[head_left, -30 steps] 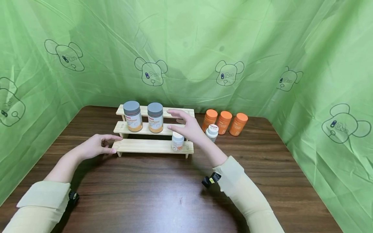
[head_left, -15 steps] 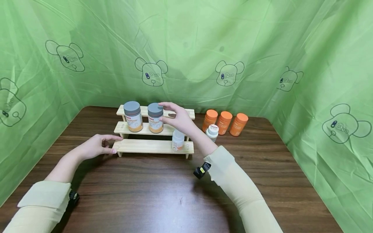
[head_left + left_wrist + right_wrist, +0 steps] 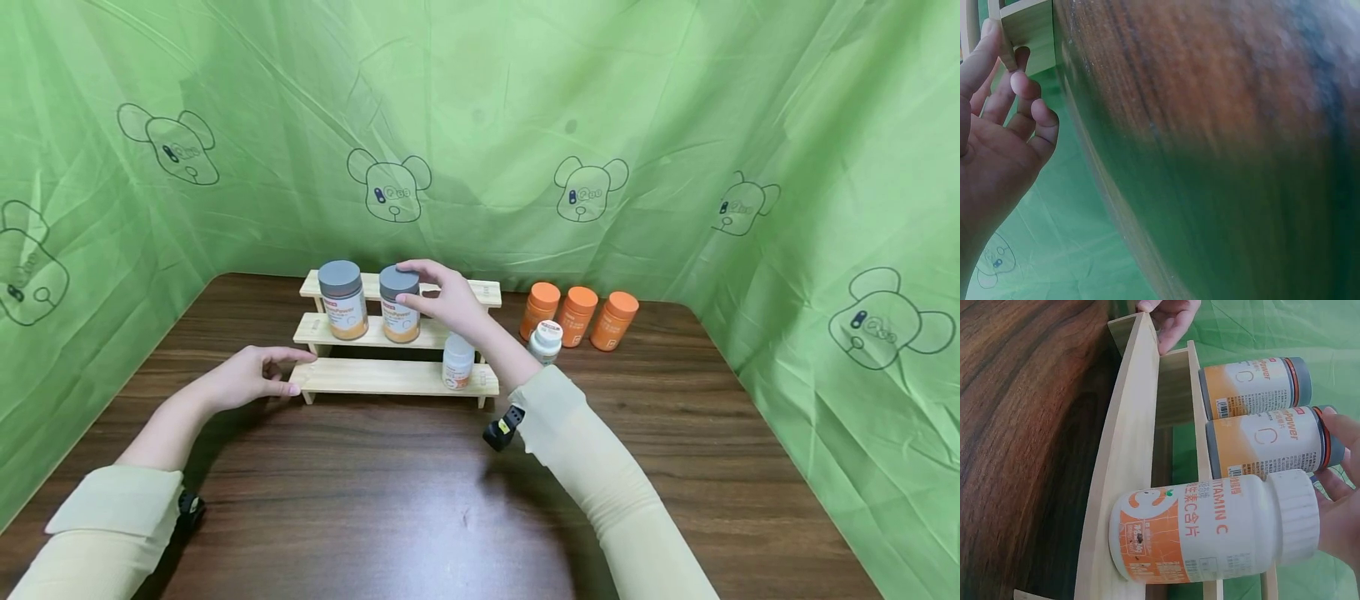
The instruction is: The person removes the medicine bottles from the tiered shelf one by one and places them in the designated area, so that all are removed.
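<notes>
A three-step wooden rack (image 3: pixel 375 377) stands on the table. My left hand (image 3: pixel 240 379) pinches the left end of its lowest step; in the left wrist view, thumb and fingers meet around the wood edge (image 3: pixel 1007 47). Two grey-capped supplement jars stand upright on the middle step. My right hand (image 3: pixel 453 304) grips the grey lid of the right jar (image 3: pixel 400 323), thumb in front and fingers behind. The left jar (image 3: pixel 345 315) stands apart from it. Below the right hand, a white vitamin C bottle (image 3: pixel 1229 531) stands on the lowest step's right end.
Right of the rack stand three orange bottles (image 3: pixel 577 321), with a small white bottle (image 3: pixel 545 343) in front of them. Dark wood table (image 3: pixel 360 492) spreads before the rack. A green curtain (image 3: pixel 480 125) encloses the back and sides.
My right hand has moved left from above the white vitamin C bottle to the right grey-capped jar and taken hold of its lid. The left hand keeps its place on the rack.
</notes>
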### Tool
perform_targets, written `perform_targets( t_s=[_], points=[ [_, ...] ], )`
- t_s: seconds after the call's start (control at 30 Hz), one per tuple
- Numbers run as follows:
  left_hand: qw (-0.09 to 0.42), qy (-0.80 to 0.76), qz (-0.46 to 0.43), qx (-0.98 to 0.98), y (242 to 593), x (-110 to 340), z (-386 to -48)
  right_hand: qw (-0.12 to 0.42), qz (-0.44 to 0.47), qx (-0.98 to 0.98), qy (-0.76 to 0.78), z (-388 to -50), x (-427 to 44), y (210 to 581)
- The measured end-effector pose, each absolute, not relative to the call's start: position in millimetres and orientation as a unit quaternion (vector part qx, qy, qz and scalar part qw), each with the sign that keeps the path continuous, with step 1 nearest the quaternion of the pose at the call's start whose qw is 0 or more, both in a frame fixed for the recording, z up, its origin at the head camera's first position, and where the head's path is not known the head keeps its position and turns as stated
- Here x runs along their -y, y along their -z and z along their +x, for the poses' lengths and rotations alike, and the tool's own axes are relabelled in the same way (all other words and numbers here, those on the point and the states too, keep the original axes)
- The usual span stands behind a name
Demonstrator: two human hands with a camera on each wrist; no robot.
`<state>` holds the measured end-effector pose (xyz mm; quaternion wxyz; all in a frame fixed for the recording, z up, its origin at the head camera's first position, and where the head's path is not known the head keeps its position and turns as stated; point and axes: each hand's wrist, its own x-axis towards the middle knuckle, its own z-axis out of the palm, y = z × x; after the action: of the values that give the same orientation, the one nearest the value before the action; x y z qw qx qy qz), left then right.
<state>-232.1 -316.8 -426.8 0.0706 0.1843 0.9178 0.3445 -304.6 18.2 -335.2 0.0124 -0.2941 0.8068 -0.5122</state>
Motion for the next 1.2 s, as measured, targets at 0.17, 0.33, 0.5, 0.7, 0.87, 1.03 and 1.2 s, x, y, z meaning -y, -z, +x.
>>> perform_targets(
  t_s=[0.17, 0.33, 0.5, 0.7, 0.87, 1.03, 1.2],
  points=[
    [0.072, -0.345, 0.187, -0.917, 428, 317, -233, 0.013, -0.291, -0.808, 0.512, -305, -18, 336],
    [0.072, -0.344, 0.186, -0.917, 427, 318, -233, 0.009, -0.293, -0.808, 0.511, -304, -17, 336],
    [0.074, -0.343, 0.186, -0.918, 427, 318, -233, 0.002, -0.299, -0.809, 0.507, -303, -18, 335],
    [0.073, -0.341, 0.187, -0.918, 427, 318, -234, -0.004, -0.297, -0.806, 0.512, -289, -22, 316],
    [0.075, -0.345, 0.184, -0.917, 427, 316, -232, 0.0, -0.289, -0.808, 0.514, -271, -27, 291],
    [0.077, -0.347, 0.18, -0.917, 428, 316, -232, 0.004, -0.284, -0.803, 0.524, -271, -34, 284],
    [0.07, -0.342, 0.185, -0.919, 428, 317, -233, 0.007, -0.29, -0.795, 0.533, -282, -43, 288]
  ],
)
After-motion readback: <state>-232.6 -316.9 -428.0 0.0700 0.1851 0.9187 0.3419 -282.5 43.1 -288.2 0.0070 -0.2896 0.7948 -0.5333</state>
